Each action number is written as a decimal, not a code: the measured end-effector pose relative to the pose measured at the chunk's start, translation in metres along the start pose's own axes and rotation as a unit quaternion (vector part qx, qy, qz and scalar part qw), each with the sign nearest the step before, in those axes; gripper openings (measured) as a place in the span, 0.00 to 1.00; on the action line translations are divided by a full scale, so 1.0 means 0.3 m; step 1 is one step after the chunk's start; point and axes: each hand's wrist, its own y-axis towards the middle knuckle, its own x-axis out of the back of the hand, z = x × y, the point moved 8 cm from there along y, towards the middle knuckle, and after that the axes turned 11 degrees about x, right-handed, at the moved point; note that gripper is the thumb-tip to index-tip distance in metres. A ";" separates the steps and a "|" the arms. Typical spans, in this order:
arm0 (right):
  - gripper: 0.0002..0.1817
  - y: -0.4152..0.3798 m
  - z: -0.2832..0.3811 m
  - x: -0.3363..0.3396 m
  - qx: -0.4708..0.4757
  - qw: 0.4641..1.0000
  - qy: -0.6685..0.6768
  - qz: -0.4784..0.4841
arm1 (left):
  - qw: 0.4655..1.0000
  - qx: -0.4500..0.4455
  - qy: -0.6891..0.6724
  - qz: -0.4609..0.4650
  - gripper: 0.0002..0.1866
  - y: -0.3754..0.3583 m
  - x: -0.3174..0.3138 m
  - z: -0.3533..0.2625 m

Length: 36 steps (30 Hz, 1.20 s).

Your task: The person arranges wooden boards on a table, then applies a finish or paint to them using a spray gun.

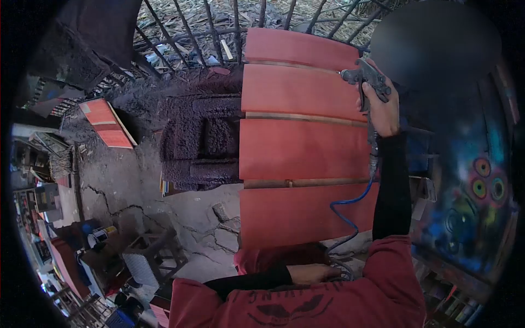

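Observation:
My right hand (381, 112) is wrapped around a spray gun (365, 78), whose nozzle faces left over the upper boards. A blue air hose (351, 201) hangs from the gun's handle and curls down toward my lap. Close in front of my chest, my left hand (314, 273) is closed on a loop of this hose; its fingertips are partly hidden. Several red-painted boards, among them an upper board (295, 90), a middle board (303, 148) and a near board (303, 214), lie in a row with narrow gaps between them.
Left of the boards sits a dark, paint-crusted block (202, 139). A small red panel (108, 123) leans farther left. A stool (156, 254) and a paint can (102, 236) stand lower left. Bars (210, 27) line the back; a paint-stained surface (465, 180) rises at right.

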 end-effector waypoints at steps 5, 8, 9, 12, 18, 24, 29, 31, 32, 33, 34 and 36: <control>0.22 0.023 0.041 -0.138 0.013 0.999 0.003 0.040 | 0.997 -0.045 -0.039 -0.050 0.23 -0.047 0.001 0.009; 0.22 0.031 0.062 -0.214 0.008 0.999 0.005 0.043 | 0.989 -0.090 -0.053 -0.103 0.21 -0.088 0.016 -0.001; 0.23 0.033 0.069 -0.238 0.015 0.999 -0.009 0.050 | 0.987 -0.097 -0.064 -0.110 0.22 -0.101 0.018 -0.003; 0.23 0.039 0.092 -0.311 0.027 0.997 -0.015 0.066 | 0.987 -0.110 -0.061 -0.105 0.21 -0.129 0.014 -0.004; 0.23 0.047 0.133 -0.449 0.065 0.993 -0.019 0.100 | 0.985 -0.106 -0.004 -0.137 0.20 -0.172 0.007 0.034; 0.26 0.011 0.212 -0.543 0.054 0.989 0.031 0.136 | 0.979 -0.106 -0.008 -0.174 0.19 -0.217 0.002 0.053; 0.28 -0.119 0.378 -0.510 -0.015 0.978 0.180 0.102 | 0.965 -0.063 0.070 -0.244 0.18 -0.248 0.003 0.144; 0.30 -0.200 0.443 -0.442 -0.054 0.981 0.155 0.107 | 0.969 0.116 0.086 -0.201 0.19 -0.354 0.016 0.109; 0.31 -0.242 0.469 -0.403 -0.063 0.983 0.127 0.114 | 0.946 0.103 0.160 -0.262 0.17 -0.428 0.031 0.108; 0.32 -0.287 0.490 -0.362 -0.072 0.987 0.111 0.088 | 0.935 0.083 0.141 -0.315 0.16 -0.530 0.071 0.060; 0.32 -0.332 0.505 -0.319 -0.077 0.991 0.094 0.063 | 0.925 0.078 0.133 -0.348 0.15 -0.629 0.113 0.016; 0.36 -0.415 0.503 -0.207 -0.035 0.997 0.048 0.046 | 0.864 0.080 0.002 -0.497 0.13 -0.815 0.219 0.021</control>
